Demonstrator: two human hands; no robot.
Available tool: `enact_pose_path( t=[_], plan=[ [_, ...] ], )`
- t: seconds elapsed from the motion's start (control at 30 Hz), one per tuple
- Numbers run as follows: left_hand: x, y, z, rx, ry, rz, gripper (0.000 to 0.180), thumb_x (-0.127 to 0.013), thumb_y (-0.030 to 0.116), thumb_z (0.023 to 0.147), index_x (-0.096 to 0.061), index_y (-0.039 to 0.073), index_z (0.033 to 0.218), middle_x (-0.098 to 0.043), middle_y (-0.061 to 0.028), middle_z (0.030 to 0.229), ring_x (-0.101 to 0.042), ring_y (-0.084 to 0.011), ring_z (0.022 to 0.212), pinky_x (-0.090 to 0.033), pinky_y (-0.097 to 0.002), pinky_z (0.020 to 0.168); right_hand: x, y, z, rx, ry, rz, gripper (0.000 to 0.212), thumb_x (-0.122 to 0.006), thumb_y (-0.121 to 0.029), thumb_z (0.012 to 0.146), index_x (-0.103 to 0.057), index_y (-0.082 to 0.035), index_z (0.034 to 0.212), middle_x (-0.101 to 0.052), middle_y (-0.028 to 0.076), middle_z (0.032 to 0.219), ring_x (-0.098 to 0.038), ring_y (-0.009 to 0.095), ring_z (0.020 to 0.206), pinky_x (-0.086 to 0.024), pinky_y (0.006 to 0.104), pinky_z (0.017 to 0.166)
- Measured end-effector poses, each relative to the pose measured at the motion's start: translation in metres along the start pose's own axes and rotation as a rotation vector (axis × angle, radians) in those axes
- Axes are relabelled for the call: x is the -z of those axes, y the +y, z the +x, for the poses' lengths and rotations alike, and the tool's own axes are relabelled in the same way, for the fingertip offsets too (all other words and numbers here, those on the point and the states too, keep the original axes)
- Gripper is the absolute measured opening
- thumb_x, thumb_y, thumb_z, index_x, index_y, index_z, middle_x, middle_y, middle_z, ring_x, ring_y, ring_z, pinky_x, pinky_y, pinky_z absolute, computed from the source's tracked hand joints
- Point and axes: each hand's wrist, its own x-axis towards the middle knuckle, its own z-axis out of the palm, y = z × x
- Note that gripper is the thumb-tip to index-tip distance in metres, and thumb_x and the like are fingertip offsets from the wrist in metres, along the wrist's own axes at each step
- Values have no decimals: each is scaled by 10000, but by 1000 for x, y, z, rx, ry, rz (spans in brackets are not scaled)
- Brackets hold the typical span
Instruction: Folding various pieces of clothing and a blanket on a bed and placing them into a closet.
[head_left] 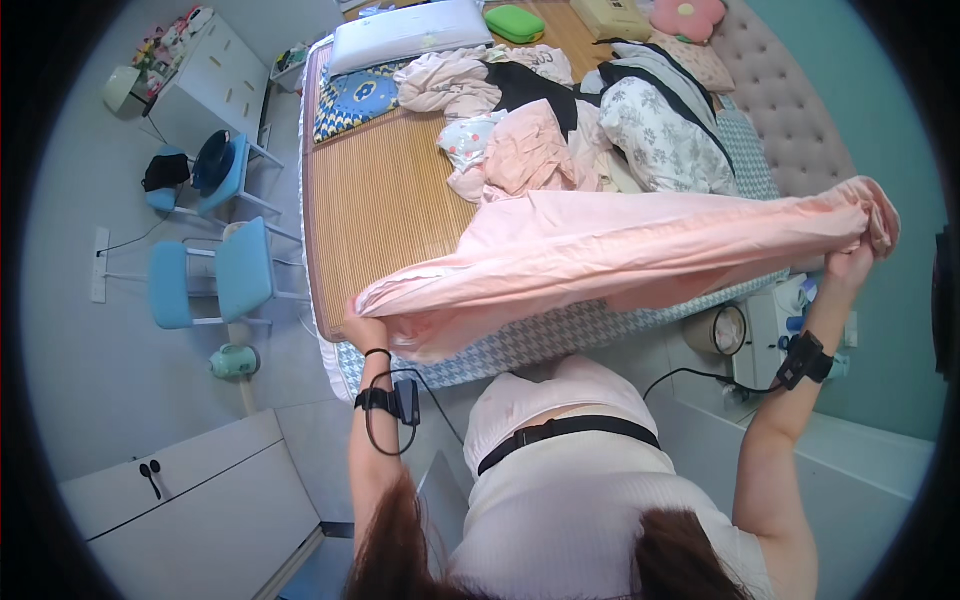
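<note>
A long, pale pink cloth (600,240) is stretched between my two hands, over the near part of the bed. Whether it is a sheet or a garment I cannot tell. My left hand (366,322) grips its left end, fingers closed and partly covered by the fabric. Higher up at the far right, my right hand (850,264) is closed around the bunched right end. Folds run along its length, and the lower edge hangs loose. Just beyond it lies a crumpled pink cloth (532,150) among other clothes.
The bed carries a bamboo mat (375,200) and a patterned pillow (362,102). A white floral bundle (655,135) lies near the tufted headboard (795,120). Blue chairs (243,270) and a green kettle (234,361) stand at the left. A waste bin (705,330) is at the right.
</note>
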Motion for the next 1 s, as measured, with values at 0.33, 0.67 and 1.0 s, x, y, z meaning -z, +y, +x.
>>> enact_pose_path(
  t=[0.33,0.67,1.0],
  plan=[
    [186,47,109,-495,606,-861,307,-517,298,889,-551,9,989,-594,-139,971,-617,-243,805,-528,-358,672,79,88,-32,-320,31,-87,230,-400,-143,943,-550,-50,1091,-577,91,1105,-564,200,1033,-457,349,915],
    [79,-47,3,-18,-257,-205,284,-513,-49,736,-569,20,1005,-625,-119,946,-605,-252,903,-470,-357,827,192,140,-121,-603,-10,-334,377,-497,-250,919,-480,-48,1237,-533,82,1202,-531,197,1117,-448,356,948],
    [51,-235,-83,239,-1440,483,559,-727,434,708,-652,0,1051,-675,-133,985,-632,-210,886,-498,-325,780,334,149,-333,-1134,-1595,-1983,251,-633,-225,683,-701,-94,887,-655,186,960,-636,364,898,-512,424,731]
  ],
)
